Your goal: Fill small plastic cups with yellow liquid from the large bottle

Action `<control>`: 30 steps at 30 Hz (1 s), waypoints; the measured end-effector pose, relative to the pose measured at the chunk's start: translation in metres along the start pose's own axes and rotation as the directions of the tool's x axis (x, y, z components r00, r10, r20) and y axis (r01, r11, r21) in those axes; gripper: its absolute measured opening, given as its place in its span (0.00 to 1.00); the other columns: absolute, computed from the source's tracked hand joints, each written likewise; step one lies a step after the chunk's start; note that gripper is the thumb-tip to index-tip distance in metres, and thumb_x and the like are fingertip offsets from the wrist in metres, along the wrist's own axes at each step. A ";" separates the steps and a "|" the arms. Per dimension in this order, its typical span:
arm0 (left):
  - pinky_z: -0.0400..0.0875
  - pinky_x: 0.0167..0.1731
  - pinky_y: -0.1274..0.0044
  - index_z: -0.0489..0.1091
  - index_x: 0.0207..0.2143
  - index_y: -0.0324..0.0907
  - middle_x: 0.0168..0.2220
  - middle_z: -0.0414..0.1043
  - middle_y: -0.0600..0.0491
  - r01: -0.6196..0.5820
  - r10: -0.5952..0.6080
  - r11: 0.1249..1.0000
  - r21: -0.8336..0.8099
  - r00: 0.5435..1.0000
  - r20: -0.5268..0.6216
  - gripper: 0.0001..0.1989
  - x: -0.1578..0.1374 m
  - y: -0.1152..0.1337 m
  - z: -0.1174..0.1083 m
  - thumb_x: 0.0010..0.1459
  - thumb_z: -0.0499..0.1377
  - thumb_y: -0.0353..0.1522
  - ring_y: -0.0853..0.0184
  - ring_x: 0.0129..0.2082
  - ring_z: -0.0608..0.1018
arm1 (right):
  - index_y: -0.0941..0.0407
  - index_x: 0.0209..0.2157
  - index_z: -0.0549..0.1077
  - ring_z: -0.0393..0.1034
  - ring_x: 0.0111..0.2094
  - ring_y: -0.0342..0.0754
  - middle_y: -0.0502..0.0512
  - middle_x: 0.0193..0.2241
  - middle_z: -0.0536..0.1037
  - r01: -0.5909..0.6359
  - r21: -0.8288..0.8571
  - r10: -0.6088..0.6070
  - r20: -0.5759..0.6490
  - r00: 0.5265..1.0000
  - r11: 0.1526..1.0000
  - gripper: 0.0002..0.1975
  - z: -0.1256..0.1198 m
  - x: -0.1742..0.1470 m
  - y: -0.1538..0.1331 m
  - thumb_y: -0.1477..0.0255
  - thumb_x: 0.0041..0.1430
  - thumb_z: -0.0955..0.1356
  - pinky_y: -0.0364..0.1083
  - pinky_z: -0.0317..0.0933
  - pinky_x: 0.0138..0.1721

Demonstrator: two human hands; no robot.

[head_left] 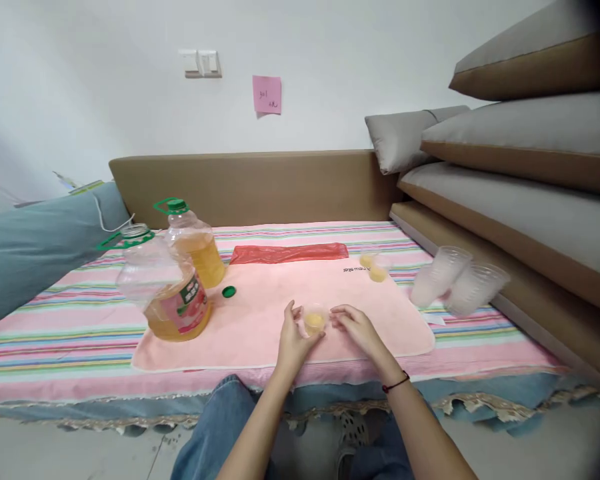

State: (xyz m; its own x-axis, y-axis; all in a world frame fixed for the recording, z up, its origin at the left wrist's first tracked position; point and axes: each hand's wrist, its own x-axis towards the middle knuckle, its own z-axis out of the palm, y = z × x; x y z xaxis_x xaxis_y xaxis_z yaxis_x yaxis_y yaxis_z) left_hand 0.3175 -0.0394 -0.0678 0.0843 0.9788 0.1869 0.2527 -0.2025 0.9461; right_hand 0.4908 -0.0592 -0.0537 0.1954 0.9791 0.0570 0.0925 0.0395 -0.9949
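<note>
A small clear plastic cup [315, 323] with yellow liquid in its lower part stands upright on the pink mat. My left hand [296, 343] curls round its left side, the thumb across the front and the fingers behind. To the right of the cup is my right hand [353, 325], fingers loosely stretched out and their tips close to the rim; whether they touch it I cannot tell. Two big clear jugs stand at the left: an uncapped one [183, 313] with a red label, and a capped one [207, 257] behind it. Both hold amber liquid.
A green cap [229, 291] lies by the jugs. Small cups [378, 273] with yellow liquid sit at the mat's far right corner. Two stacks of clear cups [440, 275] lean further right, beside piled cushions [520, 193]. A red plastic bag [290, 253] lies along the mat's back edge.
</note>
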 end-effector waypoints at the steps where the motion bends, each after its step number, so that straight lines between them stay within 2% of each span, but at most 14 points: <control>1: 0.65 0.56 0.61 0.54 0.58 0.41 0.54 0.70 0.39 -0.001 0.001 1.000 -0.005 1.000 -0.009 0.44 0.002 -0.001 0.003 0.38 0.70 0.31 0.55 0.55 0.74 | 0.57 0.33 0.74 0.75 0.33 0.54 0.59 0.33 0.80 -0.018 -0.018 0.018 0.036 0.999 1.000 0.17 -0.002 -0.001 0.000 0.60 0.45 0.65 0.50 0.68 0.37; 4: 0.68 0.53 0.63 0.55 0.56 0.42 0.52 0.72 0.41 -0.019 0.019 0.999 -0.035 1.000 -0.017 0.39 0.005 -0.001 0.006 0.42 0.68 0.32 0.57 0.53 0.75 | 0.57 0.34 0.74 0.75 0.32 0.50 0.57 0.34 0.79 -0.065 -0.081 0.073 0.103 0.992 0.995 0.13 -0.008 -0.002 0.001 0.66 0.49 0.64 0.47 0.67 0.35; 10: 0.71 0.48 0.66 0.59 0.53 0.44 0.51 0.73 0.44 -0.031 0.028 0.997 -0.076 0.999 -0.047 0.35 0.013 0.007 0.012 0.43 0.68 0.35 0.60 0.49 0.77 | 0.58 0.34 0.71 0.73 0.34 0.47 0.55 0.32 0.77 -0.121 -0.222 0.155 0.145 0.977 0.968 0.07 -0.027 -0.004 -0.004 0.76 0.55 0.62 0.42 0.64 0.34; 13: 0.71 0.46 0.67 0.60 0.51 0.44 0.50 0.73 0.45 -0.036 0.039 0.992 -0.121 0.999 0.021 0.35 0.033 0.021 0.028 0.41 0.69 0.33 0.61 0.47 0.77 | 0.58 0.29 0.68 0.72 0.28 0.45 0.52 0.27 0.75 -0.168 -0.299 0.254 0.276 0.927 0.939 0.07 -0.033 -0.013 -0.009 0.81 0.55 0.61 0.40 0.62 0.29; 17: 0.71 0.41 0.70 0.61 0.48 0.44 0.47 0.74 0.46 -0.010 0.038 0.987 -0.158 0.984 0.174 0.35 0.070 0.040 0.069 0.36 0.71 0.29 0.64 0.42 0.78 | 0.57 0.26 0.66 0.69 0.21 0.44 0.48 0.19 0.72 -0.234 -0.418 0.417 0.425 0.804 0.878 0.06 -0.034 -0.025 -0.016 0.82 0.52 0.63 0.38 0.59 0.22; 19: 0.71 0.39 0.71 0.62 0.48 0.44 0.45 0.75 0.48 -0.015 0.050 0.987 -0.158 0.974 0.221 0.36 0.084 0.046 0.095 0.34 0.71 0.26 0.66 0.38 0.78 | 0.57 0.25 0.65 0.68 0.20 0.44 0.46 0.17 0.70 -0.244 -0.460 0.455 0.429 0.780 0.853 0.06 -0.033 -0.027 -0.020 0.81 0.52 0.63 0.38 0.58 0.21; 24: 0.72 0.35 0.72 0.62 0.45 0.43 0.42 0.73 0.50 -0.014 0.071 0.986 -0.167 0.937 0.341 0.34 0.101 0.053 0.162 0.33 0.71 0.25 0.69 0.31 0.76 | 0.55 0.24 0.62 0.67 0.19 0.45 0.44 0.15 0.67 -0.218 -0.543 0.460 0.361 0.811 0.811 0.08 -0.033 -0.025 -0.029 0.81 0.53 0.63 0.39 0.57 0.21; 27: 0.72 0.35 0.72 0.60 0.43 0.45 0.42 0.73 0.51 -0.022 0.088 0.984 -0.176 0.922 0.377 0.34 0.104 0.051 0.195 0.34 0.71 0.25 0.69 0.32 0.76 | 0.56 0.22 0.65 0.69 0.21 0.48 0.45 0.14 0.66 -0.180 -0.591 0.450 0.349 0.822 0.786 0.10 -0.033 -0.024 -0.031 0.78 0.57 0.66 0.43 0.61 0.25; 30: 0.72 0.39 0.70 0.57 0.43 0.46 0.45 0.72 0.50 -0.040 0.107 0.982 -0.183 0.922 0.373 0.33 0.105 0.048 0.217 0.36 0.71 0.26 0.66 0.36 0.77 | 0.59 0.30 0.73 0.72 0.29 0.47 0.50 0.26 0.74 -0.096 -0.574 0.392 0.418 0.819 0.813 0.11 -0.035 -0.024 -0.029 0.69 0.66 0.69 0.46 0.68 0.34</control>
State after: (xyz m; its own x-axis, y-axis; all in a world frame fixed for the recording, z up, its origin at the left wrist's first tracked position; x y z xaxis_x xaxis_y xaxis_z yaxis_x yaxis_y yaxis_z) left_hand 0.5479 0.0461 -0.0599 0.4643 0.8682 0.1752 0.0682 -0.2323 0.9702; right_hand 0.5177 -0.0909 -0.0234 -0.2121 0.9012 -0.3780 0.6170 -0.1765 -0.7669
